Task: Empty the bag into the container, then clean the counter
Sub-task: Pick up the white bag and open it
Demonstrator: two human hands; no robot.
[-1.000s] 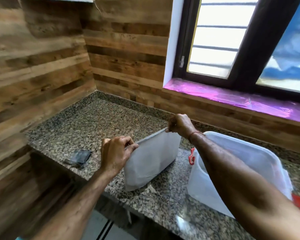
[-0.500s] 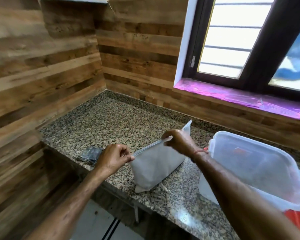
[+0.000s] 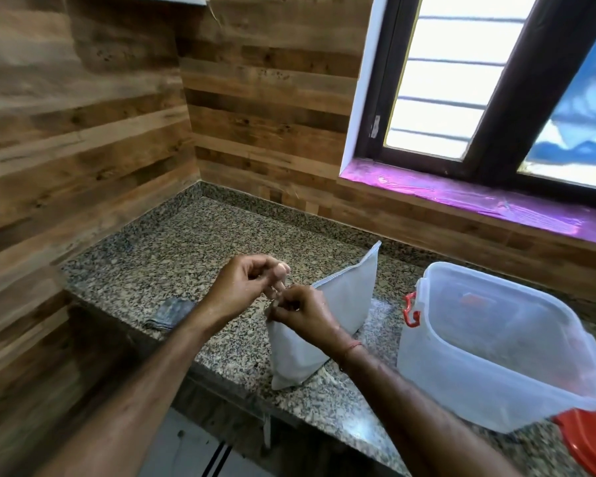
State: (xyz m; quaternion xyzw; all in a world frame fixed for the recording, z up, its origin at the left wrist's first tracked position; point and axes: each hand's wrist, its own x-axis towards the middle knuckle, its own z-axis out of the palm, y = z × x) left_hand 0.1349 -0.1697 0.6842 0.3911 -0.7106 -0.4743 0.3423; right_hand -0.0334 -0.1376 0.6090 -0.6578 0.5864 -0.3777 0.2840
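Since a second ago the right hand (image 3: pixel 300 311) has left the far top corner of the bag (image 3: pixel 346 304) and come to the near corner, where it meets the left hand (image 3: pixel 245 287). The far corner now stands free, pointing upward. Both hands are together over the near corner. The right hand's curled fingers pinch the bag's top edge. The left hand's fingers are curled too and touch the right hand, but I cannot tell whether they grip the bag.

The bag is plain white with a greyish strip along its top. It stands on the speckled granite surface (image 3: pixel 186 242) near the front edge, just beside the container (image 3: pixel 496 366). The container is clear plastic, open at the top, with a red latch (image 3: pixel 410 309) on the end facing the bag. An orange-red plastic piece (image 3: pixel 589 438) shows at its near right corner. A folded grey cloth (image 3: pixel 171 313) lies on the surface beside the left forearm.
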